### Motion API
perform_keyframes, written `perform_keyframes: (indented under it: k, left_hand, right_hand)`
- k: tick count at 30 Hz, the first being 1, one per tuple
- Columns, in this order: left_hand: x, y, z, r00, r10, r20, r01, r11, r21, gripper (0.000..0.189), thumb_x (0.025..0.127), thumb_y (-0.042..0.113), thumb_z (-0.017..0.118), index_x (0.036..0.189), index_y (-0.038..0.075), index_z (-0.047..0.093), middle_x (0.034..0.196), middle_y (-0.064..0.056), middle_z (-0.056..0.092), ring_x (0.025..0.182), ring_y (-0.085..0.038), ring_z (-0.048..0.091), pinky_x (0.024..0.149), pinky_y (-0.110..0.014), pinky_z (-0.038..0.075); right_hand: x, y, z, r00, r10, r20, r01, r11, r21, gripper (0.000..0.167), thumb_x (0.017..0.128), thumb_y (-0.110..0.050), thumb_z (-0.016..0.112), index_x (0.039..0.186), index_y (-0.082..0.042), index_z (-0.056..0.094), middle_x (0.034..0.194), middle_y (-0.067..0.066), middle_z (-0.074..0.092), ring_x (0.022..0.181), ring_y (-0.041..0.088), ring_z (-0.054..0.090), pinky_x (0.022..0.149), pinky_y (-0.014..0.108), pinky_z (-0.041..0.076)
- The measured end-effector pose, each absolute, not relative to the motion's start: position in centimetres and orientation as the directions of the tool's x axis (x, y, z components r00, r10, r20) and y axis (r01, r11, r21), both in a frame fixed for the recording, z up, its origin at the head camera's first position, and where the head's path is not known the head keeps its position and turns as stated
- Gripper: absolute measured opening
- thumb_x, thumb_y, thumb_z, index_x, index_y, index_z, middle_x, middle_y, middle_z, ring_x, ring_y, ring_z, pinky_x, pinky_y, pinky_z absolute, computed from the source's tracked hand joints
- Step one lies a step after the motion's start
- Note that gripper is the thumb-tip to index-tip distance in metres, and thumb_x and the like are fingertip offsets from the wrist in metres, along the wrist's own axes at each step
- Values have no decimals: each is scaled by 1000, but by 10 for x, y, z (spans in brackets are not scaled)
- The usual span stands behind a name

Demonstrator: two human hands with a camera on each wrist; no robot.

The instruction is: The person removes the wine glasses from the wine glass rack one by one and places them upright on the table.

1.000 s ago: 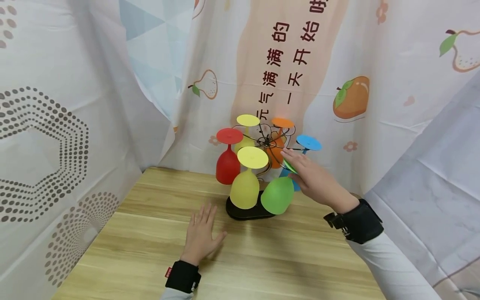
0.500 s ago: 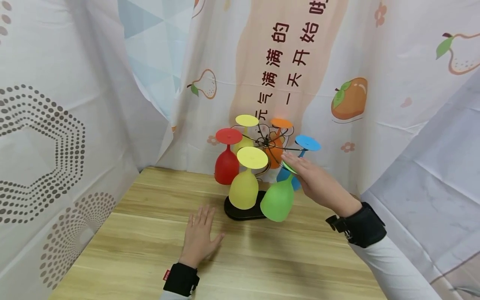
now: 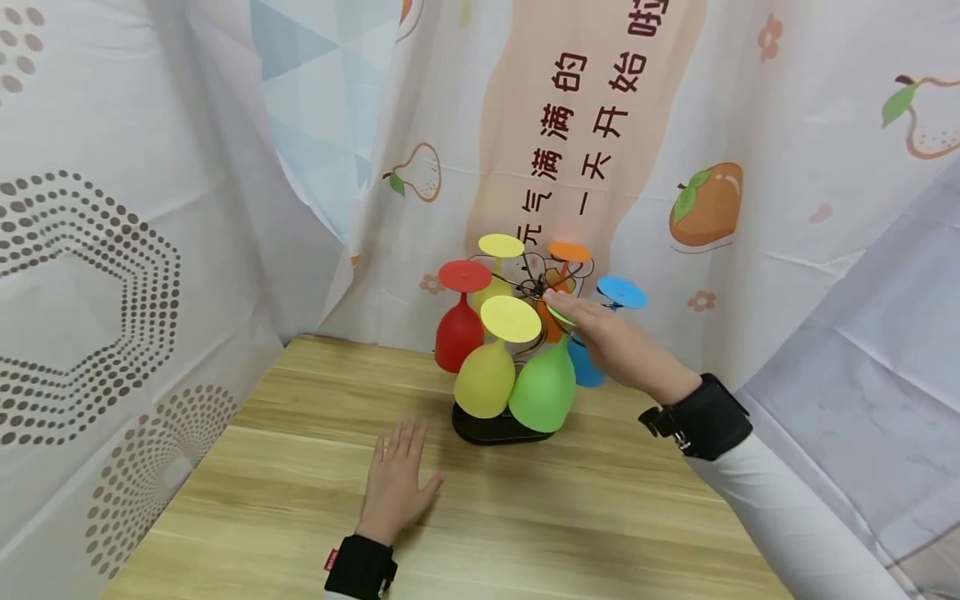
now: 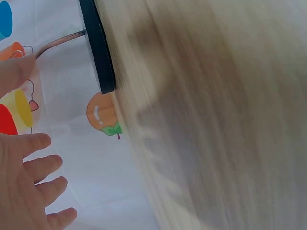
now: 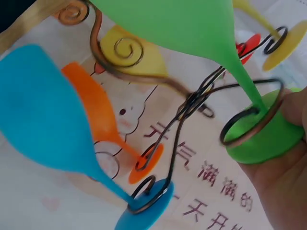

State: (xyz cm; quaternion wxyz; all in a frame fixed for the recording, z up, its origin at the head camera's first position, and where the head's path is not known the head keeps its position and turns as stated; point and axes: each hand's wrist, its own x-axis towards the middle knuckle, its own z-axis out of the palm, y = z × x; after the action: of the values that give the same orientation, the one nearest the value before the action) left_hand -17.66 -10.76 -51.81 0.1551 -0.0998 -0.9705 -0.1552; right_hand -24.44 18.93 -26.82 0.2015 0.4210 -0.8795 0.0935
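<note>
My right hand (image 3: 622,350) pinches the foot of a green goblet (image 3: 542,392) that hangs upside down in a wire loop of a glass rack (image 5: 191,103). Its thumb and fingers lie on either side of the foot in the right wrist view. The green bowl tilts and overlaps the front yellow goblet (image 3: 483,385), which also leans. Around the rack hang a red goblet (image 3: 459,337), a blue goblet (image 5: 43,110), an orange goblet (image 5: 96,105) and a rear yellow goblet (image 3: 501,245). My left hand (image 3: 393,496) lies with fingers spread over the table, holding nothing.
The rack's black oval base (image 3: 498,430) stands on the wood-grain table (image 3: 300,517), near its back edge. A printed cloth (image 3: 600,125) hangs right behind the rack, and more cloth encloses both sides.
My right hand has moved left with the green goblet, whose bowl now overlaps the front yellow goblet. The yellow bowl has tipped slightly left. My left hand stays nearly in place.
</note>
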Motion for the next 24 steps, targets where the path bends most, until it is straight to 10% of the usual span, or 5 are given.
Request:
perform_keyframes:
  k: [13,18,24]
  left_hand:
    - [-171,-105,-525,-946,150,289,232,933,275,86,83,53,65,149,8,34,156,-16,32,145,-36,31,118,-57,26]
    - [-170,-98,-525,-935,188,300,275,920,280,82,84,51,65,147,6,38,154,-16,36,144,-35,33,117,-56,27]
    - [-166,-80,-522,-898,271,346,384,868,316,77,84,51,65,143,5,45,151,-15,43,141,-32,40,115,-53,32]
  right_hand:
    - [-247,241,-292,-652,-560,511,-677,734,-59,63,92,12,49,150,-8,33,147,20,45,133,40,46,106,49,42]
    - [-223,262,-327,-684,-382,622,-588,793,-160,57,95,9,45,148,-8,37,147,20,45,140,27,40,119,16,24]
    - [-192,270,-393,-800,-27,599,-376,802,-465,49,102,-6,41,149,-14,35,140,21,53,112,19,60,88,-3,30]
